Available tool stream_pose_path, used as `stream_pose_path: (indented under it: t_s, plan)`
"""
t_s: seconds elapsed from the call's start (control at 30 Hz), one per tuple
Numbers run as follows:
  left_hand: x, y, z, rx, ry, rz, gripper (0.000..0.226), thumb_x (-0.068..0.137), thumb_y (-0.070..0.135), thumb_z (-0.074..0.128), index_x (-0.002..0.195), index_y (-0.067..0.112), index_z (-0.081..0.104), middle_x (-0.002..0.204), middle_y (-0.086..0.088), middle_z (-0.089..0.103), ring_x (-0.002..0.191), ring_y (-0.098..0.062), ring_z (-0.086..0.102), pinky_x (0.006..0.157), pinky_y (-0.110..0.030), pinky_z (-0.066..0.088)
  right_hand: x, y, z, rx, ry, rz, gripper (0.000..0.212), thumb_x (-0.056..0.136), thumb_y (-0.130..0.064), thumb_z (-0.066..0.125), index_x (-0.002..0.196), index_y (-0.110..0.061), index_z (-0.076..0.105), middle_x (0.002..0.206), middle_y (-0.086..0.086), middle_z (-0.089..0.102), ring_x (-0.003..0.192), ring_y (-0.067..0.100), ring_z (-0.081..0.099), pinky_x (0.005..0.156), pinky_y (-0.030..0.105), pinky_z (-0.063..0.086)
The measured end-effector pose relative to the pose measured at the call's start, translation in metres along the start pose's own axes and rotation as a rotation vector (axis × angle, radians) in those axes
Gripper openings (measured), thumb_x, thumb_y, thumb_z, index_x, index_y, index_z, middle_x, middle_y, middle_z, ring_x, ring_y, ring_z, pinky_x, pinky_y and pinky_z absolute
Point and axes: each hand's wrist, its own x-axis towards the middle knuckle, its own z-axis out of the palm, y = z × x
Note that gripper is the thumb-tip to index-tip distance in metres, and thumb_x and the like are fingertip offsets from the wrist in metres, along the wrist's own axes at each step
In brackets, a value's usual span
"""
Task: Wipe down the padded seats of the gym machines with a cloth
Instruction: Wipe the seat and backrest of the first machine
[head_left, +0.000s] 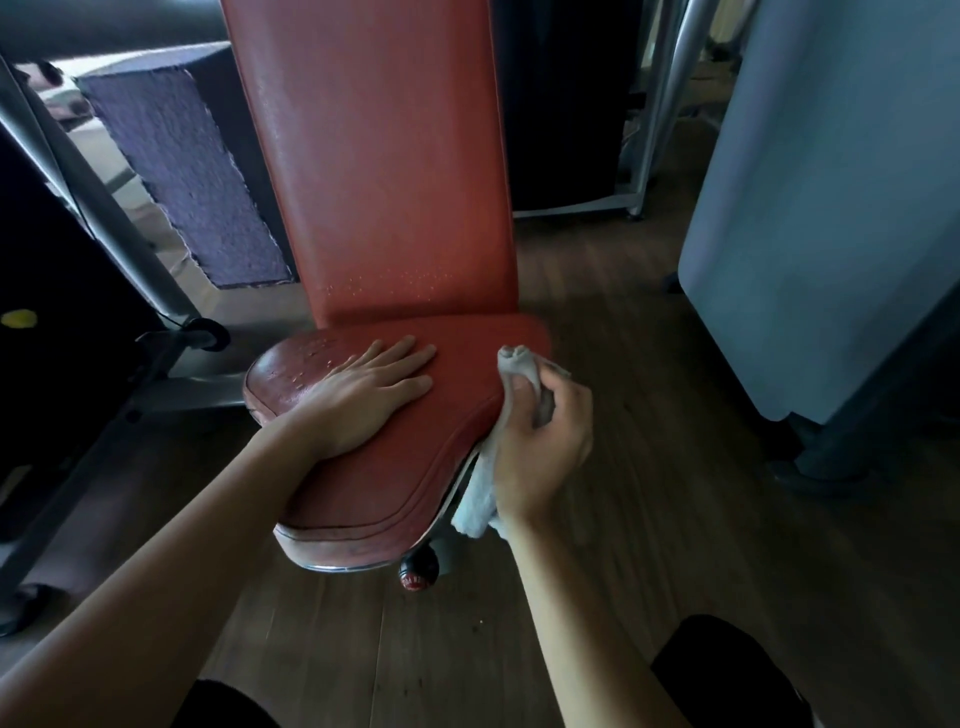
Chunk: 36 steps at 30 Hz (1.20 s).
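The red padded seat (447, 415) runs long from 12 to 6 o'clock below its upright backrest (384, 182). The bunched cloth (480, 493) sits against the seat's 3 o'clock edge, with the right hand (545, 441) curling its fingers tightly round it. The left hand (363, 395) lies flat mid-seat, fingers straight and slightly fanned. I'd say the next stroke sweeps toward 9 o'clock, where pale specks show.

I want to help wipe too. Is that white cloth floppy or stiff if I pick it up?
Probably floppy: the cloth bunches up in the right hand and its loose end droops beside the red seat. It looks light, since that one hand alone holds it. Likely not slippery; its surface seems fuzzy.
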Motion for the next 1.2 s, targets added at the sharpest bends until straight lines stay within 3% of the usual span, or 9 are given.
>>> stream_pose_path:
  t_s: [0.13,0.37,0.57,0.67,0.73,0.83,1.03,1.13,1.2]
  plan:
    - [0.001,0.000,0.000,0.010,-0.005,0.004,0.051,0.105,0.054,0.030,0.154,0.052,0.017,0.165,0.021,0.001,0.154,-0.008,-0.006,0.123,-0.036,-0.003,0.016,0.003,0.006,-0.028,0.072,0.010,0.013,0.092,-0.014,0.071,0.105,-0.010,0.073,0.105,0.000,0.069,0.099,0.010,0.066,0.085,0.036,0.057]
    - [0.004,0.002,-0.003,0.000,-0.011,0.005,0.051,0.105,0.052,0.031,0.154,0.051,0.016,0.166,0.020,0.002,0.155,-0.009,-0.006,0.123,-0.035,-0.003,-0.017,0.003,-0.012,-0.041,-0.048,-0.073,0.013,0.089,-0.005,0.074,0.102,-0.005,0.073,0.098,0.001,0.066,0.095,0.009,0.066,0.081,0.024,0.055]
    - [0.005,-0.005,-0.001,0.002,-0.027,0.037,0.054,0.104,0.056,0.028,0.155,0.051,0.013,0.166,0.020,-0.002,0.154,-0.008,-0.009,0.121,-0.030,-0.005,-0.013,0.004,-0.017,-0.056,-0.146,-0.022,0.018,0.092,-0.009,0.071,0.109,-0.011,0.072,0.106,-0.002,0.066,0.103,0.011,0.067,0.086,0.032,0.056]
    - [0.007,-0.007,0.000,0.013,-0.027,0.051,0.056,0.104,0.058,0.026,0.157,0.049,0.010,0.167,0.018,-0.005,0.155,-0.012,-0.010,0.122,-0.032,-0.005,-0.010,-0.004,-0.021,-0.117,-0.212,-0.012,0.019,0.092,-0.012,0.071,0.111,-0.016,0.073,0.107,-0.005,0.066,0.103,0.010,0.066,0.085,0.027,0.055]
    - [0.006,-0.007,-0.002,0.029,-0.026,0.073,0.058,0.104,0.058,0.024,0.158,0.046,0.008,0.168,0.014,-0.006,0.155,-0.015,-0.011,0.123,-0.035,-0.006,-0.008,-0.020,-0.022,-0.163,-0.257,-0.047,0.018,0.093,-0.011,0.071,0.110,-0.017,0.073,0.109,-0.008,0.066,0.106,0.009,0.065,0.088,0.025,0.054]
    - [0.007,-0.007,-0.001,0.034,-0.023,0.086,0.059,0.103,0.059,0.022,0.158,0.045,0.006,0.169,0.010,-0.007,0.155,-0.017,-0.012,0.125,-0.036,-0.006,-0.006,-0.029,-0.021,-0.240,-0.310,-0.113,0.016,0.093,-0.010,0.070,0.108,-0.017,0.074,0.107,-0.010,0.065,0.105,0.011,0.065,0.088,0.034,0.055]
    - [0.013,-0.010,0.003,0.064,-0.014,0.070,0.059,0.101,0.061,0.023,0.156,0.049,0.008,0.167,0.016,-0.007,0.155,-0.014,-0.011,0.126,-0.034,-0.005,0.001,-0.007,-0.026,-0.211,-0.321,-0.208,0.014,0.091,-0.009,0.074,0.105,-0.013,0.075,0.103,-0.004,0.065,0.101,0.016,0.067,0.083,0.038,0.055]
    - [0.009,-0.007,0.000,0.032,-0.039,0.048,0.065,0.094,0.074,0.023,0.154,0.053,0.011,0.165,0.021,-0.005,0.154,-0.008,-0.011,0.124,-0.031,-0.006,0.009,-0.002,-0.029,-0.182,-0.366,-0.234,0.014,0.093,-0.016,0.071,0.107,-0.013,0.074,0.105,-0.005,0.064,0.102,0.016,0.066,0.084,0.038,0.054]
    - [0.002,-0.001,-0.005,-0.008,-0.051,0.031,0.086,0.074,0.095,0.015,0.151,0.058,0.015,0.165,0.025,-0.002,0.153,-0.004,-0.009,0.124,-0.032,-0.004,0.016,-0.001,-0.033,-0.170,-0.433,-0.240,0.019,0.094,-0.025,0.066,0.108,-0.014,0.073,0.105,-0.007,0.063,0.102,0.013,0.064,0.085,0.035,0.053]
